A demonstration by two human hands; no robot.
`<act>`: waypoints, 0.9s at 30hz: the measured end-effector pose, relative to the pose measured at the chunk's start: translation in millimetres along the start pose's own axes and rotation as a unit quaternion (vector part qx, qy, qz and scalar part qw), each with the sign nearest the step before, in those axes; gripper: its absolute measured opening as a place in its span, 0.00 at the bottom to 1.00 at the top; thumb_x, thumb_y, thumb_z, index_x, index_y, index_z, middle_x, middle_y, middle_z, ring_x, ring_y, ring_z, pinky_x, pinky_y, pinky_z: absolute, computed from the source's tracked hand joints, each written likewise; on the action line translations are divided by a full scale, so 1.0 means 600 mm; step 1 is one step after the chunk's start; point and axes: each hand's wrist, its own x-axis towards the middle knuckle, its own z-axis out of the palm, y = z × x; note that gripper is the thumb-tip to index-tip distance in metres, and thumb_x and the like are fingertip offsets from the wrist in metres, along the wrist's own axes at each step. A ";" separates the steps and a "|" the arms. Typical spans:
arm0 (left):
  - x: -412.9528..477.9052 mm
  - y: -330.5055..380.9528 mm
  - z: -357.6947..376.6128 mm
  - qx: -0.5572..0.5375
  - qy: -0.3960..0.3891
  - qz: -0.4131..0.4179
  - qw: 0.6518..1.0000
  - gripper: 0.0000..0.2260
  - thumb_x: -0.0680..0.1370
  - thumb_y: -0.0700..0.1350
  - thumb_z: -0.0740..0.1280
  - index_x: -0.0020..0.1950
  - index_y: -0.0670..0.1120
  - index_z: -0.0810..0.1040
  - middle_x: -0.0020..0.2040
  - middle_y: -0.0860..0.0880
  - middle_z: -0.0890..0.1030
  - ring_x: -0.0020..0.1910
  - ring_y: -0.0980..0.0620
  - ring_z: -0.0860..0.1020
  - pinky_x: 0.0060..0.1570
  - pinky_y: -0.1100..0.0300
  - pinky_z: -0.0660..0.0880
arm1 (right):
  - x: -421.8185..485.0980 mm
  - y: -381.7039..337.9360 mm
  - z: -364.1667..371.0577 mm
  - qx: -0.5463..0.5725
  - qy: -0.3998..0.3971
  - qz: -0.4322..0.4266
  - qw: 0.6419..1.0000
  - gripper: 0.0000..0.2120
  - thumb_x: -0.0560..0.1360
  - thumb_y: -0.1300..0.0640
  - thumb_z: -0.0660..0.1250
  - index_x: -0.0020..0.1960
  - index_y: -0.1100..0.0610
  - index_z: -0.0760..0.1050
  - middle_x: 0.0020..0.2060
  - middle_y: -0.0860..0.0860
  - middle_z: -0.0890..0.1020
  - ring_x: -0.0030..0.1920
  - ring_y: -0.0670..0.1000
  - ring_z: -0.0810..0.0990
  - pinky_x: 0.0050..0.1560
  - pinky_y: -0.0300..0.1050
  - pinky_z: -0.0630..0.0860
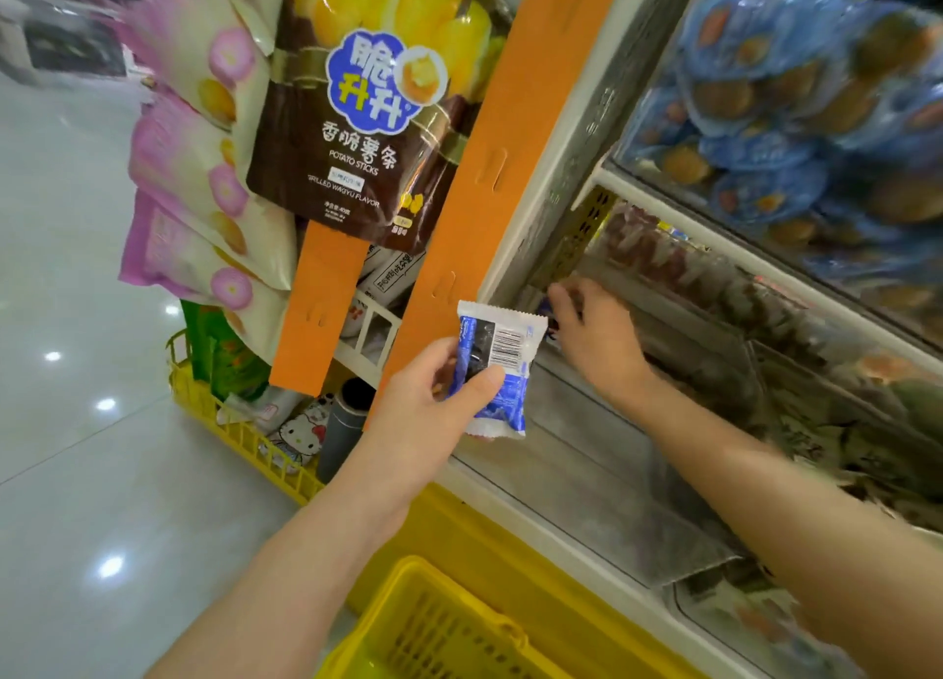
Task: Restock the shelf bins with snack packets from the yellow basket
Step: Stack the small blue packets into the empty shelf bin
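My left hand (433, 397) grips a blue and white snack packet (497, 367), barcode side facing me, in front of the shelf's left end. My right hand (594, 336) reaches into a clear shelf bin (602, 474) at its far left corner, fingers curled around a small blue packet (548, 316) that is mostly hidden. The yellow basket (433, 622) sits below my arms at the bottom of the view; its contents are not visible.
Orange hanging strips (490, 168) carry a brown potato-stick bag (352, 117) and pink-and-cream bags (204, 168) on the left. A yellow wire rack (240, 438) with small goods stands on the tiled floor. Blue packets (775, 106) fill the upper bin; darker packets fill bins to the right.
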 end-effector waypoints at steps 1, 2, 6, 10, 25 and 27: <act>-0.005 0.001 0.000 0.000 -0.007 -0.010 1.000 0.09 0.77 0.43 0.65 0.53 0.55 0.78 0.52 0.56 0.82 0.53 0.58 0.79 0.58 0.56 0.75 | -0.023 -0.021 -0.014 0.078 -0.002 0.015 0.997 0.14 0.81 0.52 0.55 0.47 0.58 0.77 0.39 0.50 0.78 0.43 0.51 0.79 0.39 0.38 0.65; -0.010 0.003 0.000 0.004 -0.014 -0.015 1.000 0.10 0.77 0.42 0.66 0.54 0.55 0.78 0.52 0.56 0.82 0.52 0.59 0.79 0.56 0.60 0.75 | -0.047 -0.040 -0.031 0.149 -0.020 0.038 0.988 0.16 0.81 0.51 0.54 0.44 0.54 0.77 0.37 0.47 0.79 0.39 0.46 0.78 0.39 0.36 0.67; -0.031 0.012 0.010 0.092 -0.042 0.014 0.995 0.15 0.75 0.39 0.68 0.60 0.50 0.77 0.53 0.53 0.81 0.52 0.59 0.78 0.45 0.70 0.75 | -0.139 -0.082 -0.089 0.197 -0.154 0.049 0.967 0.17 0.80 0.47 0.55 0.45 0.54 0.80 0.36 0.49 0.82 0.31 0.39 0.76 0.31 0.31 0.71; -0.052 0.012 0.029 0.131 -0.046 0.029 0.990 0.15 0.75 0.41 0.68 0.61 0.50 0.75 0.53 0.54 0.79 0.53 0.57 0.77 0.52 0.63 0.75 | -0.188 -0.081 -0.136 0.256 -0.116 0.044 0.959 0.06 0.77 0.58 0.65 0.43 0.56 0.79 0.36 0.51 0.81 0.32 0.41 0.76 0.31 0.32 0.73; -0.099 -0.011 0.080 -0.052 -0.083 -0.082 0.992 0.09 0.78 0.41 0.63 0.57 0.46 0.76 0.48 0.47 0.83 0.42 0.55 0.81 0.43 0.58 0.77 | -0.329 -0.048 -0.191 0.100 -0.108 -0.094 0.985 0.13 0.71 0.46 0.65 0.55 0.40 0.71 0.52 0.37 0.75 0.54 0.37 0.74 0.56 0.30 0.71; -0.100 -0.011 0.081 -0.027 -0.104 -0.046 0.993 0.10 0.78 0.41 0.63 0.59 0.49 0.75 0.50 0.50 0.82 0.44 0.57 0.81 0.45 0.59 0.76 | -0.323 -0.051 -0.188 0.145 -0.081 0.005 0.986 0.16 0.72 0.47 0.67 0.57 0.39 0.66 0.51 0.35 0.74 0.53 0.33 0.74 0.51 0.25 0.70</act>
